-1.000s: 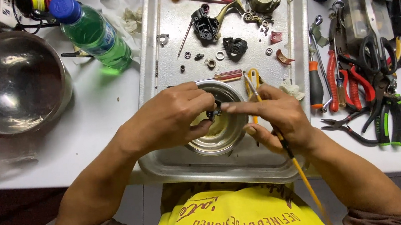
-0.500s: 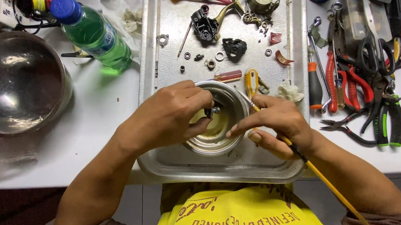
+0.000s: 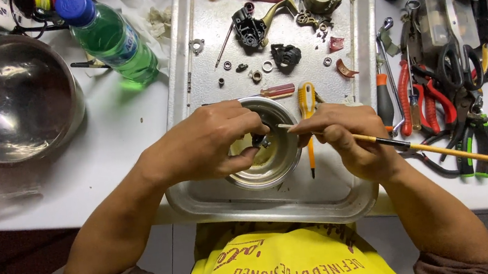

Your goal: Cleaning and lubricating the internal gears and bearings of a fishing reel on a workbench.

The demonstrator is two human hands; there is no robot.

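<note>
Screwdrivers (image 3: 307,103) beside bowl (image 3: 283,163) — pliers (image 3: 428,105) rightward

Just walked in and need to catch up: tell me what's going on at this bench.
A person's left hand pinches a small dark part over a small metal bowl in a steel tray. The right hand holds a thin brush, its tip touching the part. Small parts and screwdrivers lie further back in the tray.
</note>
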